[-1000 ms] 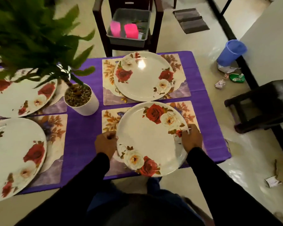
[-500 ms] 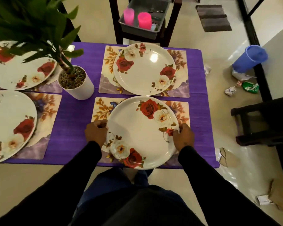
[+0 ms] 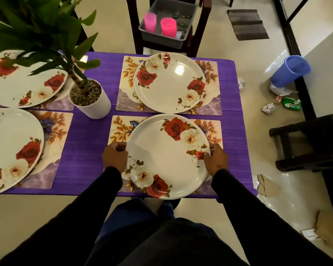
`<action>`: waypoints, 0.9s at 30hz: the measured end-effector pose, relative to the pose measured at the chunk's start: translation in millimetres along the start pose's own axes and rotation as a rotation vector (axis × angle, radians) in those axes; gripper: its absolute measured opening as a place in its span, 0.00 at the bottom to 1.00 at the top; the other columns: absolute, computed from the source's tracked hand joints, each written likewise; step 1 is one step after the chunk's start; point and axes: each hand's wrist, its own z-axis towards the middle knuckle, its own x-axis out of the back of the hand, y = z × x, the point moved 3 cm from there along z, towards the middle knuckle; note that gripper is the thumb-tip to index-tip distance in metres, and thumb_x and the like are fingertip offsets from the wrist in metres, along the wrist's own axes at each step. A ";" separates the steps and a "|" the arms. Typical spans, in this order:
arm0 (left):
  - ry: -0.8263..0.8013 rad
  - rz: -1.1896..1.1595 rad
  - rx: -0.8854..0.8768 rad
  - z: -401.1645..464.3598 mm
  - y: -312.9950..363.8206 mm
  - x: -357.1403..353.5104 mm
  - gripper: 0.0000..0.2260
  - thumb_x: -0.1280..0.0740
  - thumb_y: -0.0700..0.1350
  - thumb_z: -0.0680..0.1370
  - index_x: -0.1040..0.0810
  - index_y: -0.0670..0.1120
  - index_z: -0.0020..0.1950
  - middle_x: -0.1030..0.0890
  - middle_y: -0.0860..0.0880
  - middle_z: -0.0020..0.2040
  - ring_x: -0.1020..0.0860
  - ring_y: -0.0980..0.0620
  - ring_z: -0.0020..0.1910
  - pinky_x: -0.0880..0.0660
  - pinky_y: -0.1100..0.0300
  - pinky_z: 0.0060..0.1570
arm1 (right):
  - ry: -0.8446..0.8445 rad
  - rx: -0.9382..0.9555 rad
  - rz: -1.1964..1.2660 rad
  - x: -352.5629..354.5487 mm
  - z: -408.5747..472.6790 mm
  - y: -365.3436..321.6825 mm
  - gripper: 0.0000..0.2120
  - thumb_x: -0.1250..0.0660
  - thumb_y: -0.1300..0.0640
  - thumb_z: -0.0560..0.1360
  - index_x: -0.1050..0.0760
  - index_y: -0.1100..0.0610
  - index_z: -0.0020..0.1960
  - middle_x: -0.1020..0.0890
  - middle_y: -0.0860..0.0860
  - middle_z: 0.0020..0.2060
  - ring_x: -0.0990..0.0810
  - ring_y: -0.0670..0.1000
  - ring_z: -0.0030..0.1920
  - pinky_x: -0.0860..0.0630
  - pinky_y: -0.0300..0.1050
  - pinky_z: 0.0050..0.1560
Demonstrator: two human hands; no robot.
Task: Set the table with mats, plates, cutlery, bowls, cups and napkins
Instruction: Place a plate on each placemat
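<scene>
A white plate with red and cream roses (image 3: 165,156) lies on the near floral mat (image 3: 121,129) at the purple table's (image 3: 85,150) front edge. My left hand (image 3: 114,157) grips its left rim and my right hand (image 3: 215,160) grips its right rim. A second rose plate (image 3: 169,83) rests on the far mat (image 3: 211,100). Two more rose plates sit on mats at the left, a far plate (image 3: 25,87) and a near plate (image 3: 12,148). On a chair beyond the table, a grey tub (image 3: 165,22) holds two pink cups (image 3: 168,26) and cutlery (image 3: 181,16).
A white pot with a leafy plant (image 3: 89,98) stands mid-table, its leaves overhanging the left plates. A blue bin (image 3: 289,71) and scattered litter lie on the floor at right, beside a dark stool (image 3: 311,143). A dark doormat (image 3: 247,24) lies far back.
The view has shifted so the table sits further left and down. Both hands keep hold of the near plate's rims, and it has settled squarer on its mat.
</scene>
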 end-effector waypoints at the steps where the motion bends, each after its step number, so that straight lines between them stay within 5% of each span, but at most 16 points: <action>1: -0.003 -0.007 0.005 0.5 -1.1 -0.7 0.12 0.31 0.35 0.77 0.18 0.42 0.60 0.16 0.44 0.56 0.21 0.50 0.51 0.23 0.54 0.55 | -0.002 -0.005 -0.006 0.0 0.2 -0.6 0.17 0.35 0.57 0.81 0.30 0.58 0.68 0.22 0.56 0.64 0.23 0.59 0.63 0.26 0.56 0.64; 27: 0.034 -0.072 0.056 -6.5 -0.9 -8.2 0.13 0.34 0.35 0.79 0.20 0.43 0.62 0.17 0.44 0.57 0.21 0.48 0.54 0.21 0.49 0.58 | -0.022 -0.019 -0.001 1.4 -0.9 -2.9 0.19 0.34 0.56 0.80 0.31 0.57 0.69 0.22 0.56 0.65 0.22 0.59 0.62 0.25 0.56 0.64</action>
